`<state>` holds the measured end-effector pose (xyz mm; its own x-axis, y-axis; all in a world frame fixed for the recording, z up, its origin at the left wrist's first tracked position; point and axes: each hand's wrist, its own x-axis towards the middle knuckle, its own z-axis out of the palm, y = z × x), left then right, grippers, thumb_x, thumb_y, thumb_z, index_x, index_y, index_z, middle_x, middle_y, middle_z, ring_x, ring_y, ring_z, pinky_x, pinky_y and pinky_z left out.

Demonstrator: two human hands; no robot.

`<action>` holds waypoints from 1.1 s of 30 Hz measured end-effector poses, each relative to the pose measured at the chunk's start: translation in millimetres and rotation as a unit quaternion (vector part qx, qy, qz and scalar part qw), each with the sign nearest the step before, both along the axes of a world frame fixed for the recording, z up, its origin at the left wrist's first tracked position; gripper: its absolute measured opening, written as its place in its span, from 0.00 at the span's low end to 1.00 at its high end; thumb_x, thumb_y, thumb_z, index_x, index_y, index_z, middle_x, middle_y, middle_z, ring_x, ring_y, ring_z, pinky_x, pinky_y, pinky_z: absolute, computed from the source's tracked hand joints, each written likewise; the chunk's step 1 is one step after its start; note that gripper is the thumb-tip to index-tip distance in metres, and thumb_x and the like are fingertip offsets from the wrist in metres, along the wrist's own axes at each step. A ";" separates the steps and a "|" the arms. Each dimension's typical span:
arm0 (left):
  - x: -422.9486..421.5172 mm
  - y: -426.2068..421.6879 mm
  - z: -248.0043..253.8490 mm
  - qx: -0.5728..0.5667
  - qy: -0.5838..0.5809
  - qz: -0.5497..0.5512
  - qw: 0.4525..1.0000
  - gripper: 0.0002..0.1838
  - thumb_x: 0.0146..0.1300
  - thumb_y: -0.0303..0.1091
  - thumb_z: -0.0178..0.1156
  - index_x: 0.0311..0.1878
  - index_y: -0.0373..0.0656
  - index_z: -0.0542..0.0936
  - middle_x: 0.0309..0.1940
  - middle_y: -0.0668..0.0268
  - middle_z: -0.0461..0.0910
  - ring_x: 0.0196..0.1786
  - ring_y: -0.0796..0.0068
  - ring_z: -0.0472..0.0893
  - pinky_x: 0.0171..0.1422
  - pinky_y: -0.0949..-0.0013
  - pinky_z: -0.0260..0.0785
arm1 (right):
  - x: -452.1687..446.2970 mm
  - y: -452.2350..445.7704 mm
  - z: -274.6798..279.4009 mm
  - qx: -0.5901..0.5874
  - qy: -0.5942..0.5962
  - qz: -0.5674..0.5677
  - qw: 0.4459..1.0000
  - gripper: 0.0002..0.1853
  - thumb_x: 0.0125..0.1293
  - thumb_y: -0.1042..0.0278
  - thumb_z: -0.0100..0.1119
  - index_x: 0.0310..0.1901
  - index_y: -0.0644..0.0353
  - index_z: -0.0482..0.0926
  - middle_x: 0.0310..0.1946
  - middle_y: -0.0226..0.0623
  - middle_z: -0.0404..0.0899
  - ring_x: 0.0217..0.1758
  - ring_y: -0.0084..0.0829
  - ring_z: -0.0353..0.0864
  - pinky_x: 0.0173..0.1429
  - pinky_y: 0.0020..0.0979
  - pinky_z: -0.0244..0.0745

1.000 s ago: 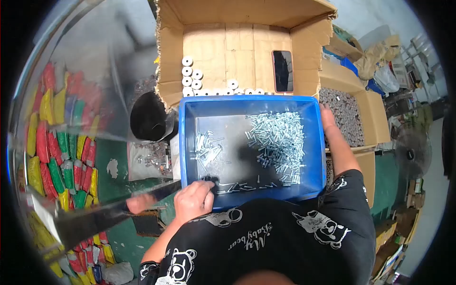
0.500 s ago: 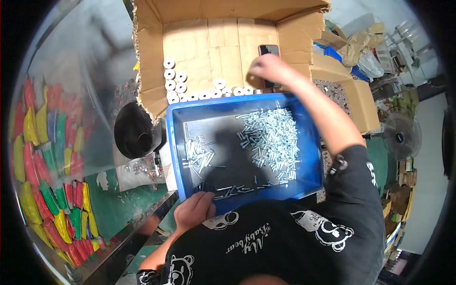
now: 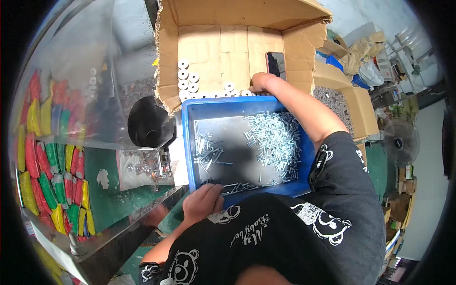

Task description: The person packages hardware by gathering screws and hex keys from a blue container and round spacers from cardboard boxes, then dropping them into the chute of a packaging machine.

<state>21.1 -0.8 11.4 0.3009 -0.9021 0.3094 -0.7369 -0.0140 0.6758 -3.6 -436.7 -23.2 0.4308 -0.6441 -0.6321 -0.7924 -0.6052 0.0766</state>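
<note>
A blue plastic bin (image 3: 189, 142) holds a big heap of small silver screws (image 3: 278, 145) on the right and longer loose screws (image 3: 207, 154) on the left. My left hand (image 3: 203, 203) is at the bin's front left rim with its fingers curled; what they hold is hidden. Beyond the bin, my right hand (image 3: 262, 81) reaches into a cardboard box (image 3: 204, 42). Its fingers are bent down by a row of white round pieces with centre holes (image 3: 229, 86); the fingertips are hidden. More such pieces (image 3: 183, 74) stand along the box's left side.
A phone (image 3: 276, 65) lies in the box near my right hand. A black bucket (image 3: 151, 124) stands left of the bin. Another carton (image 3: 363, 102) with many small parts is at the right. Coloured packets (image 3: 59, 190) lie at far left, behind clear plastic.
My right hand has lowered from beside the phone to the row of white pieces, its fingers now bent down. My left hand remains at the bin rim. The whole view has shifted slightly.
</note>
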 end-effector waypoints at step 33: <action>-14.2 4.7 -8.4 -0.019 -0.090 0.046 0.995 0.05 0.54 0.29 0.60 0.34 0.43 0.82 0.28 0.59 0.79 0.33 0.54 0.81 0.39 0.55 0.75 | 97.8 248.2 81.1 0.491 -0.541 -0.190 0.656 0.21 0.73 0.61 0.56 0.59 0.68 0.71 0.52 0.44 0.76 0.47 0.33 0.82 0.56 0.31 0.84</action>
<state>6.9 3.9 3.0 0.3181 -0.8601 0.3987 -0.8423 -0.0635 0.5352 94.2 -188.5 57.9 0.8960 -0.3452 -0.2794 -0.1697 0.3153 -0.9337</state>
